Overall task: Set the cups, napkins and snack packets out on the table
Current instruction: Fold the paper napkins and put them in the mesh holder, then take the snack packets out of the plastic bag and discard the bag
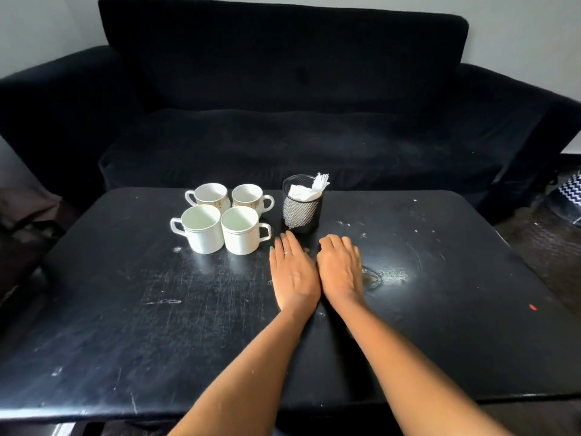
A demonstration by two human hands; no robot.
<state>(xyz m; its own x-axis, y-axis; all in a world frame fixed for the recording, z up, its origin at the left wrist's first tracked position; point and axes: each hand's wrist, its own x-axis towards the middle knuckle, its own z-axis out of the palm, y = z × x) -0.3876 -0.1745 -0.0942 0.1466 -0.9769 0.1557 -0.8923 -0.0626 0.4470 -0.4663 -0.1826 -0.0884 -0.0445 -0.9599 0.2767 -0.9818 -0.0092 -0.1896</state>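
Four white cups (220,219) stand grouped near the table's (125,309) far edge, left of a mesh holder (301,212) containing napkins (309,190). Left hand (294,272) and right hand (341,267) lie flat mid-table, fingers relaxed, holding nothing.

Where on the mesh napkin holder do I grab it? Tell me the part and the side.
Probably wrap a hand round the mesh napkin holder's round wall at mid-height, coming from its near right side. It stands upright, napkins fill the top, and the cups crowd its left. The right hand is close.
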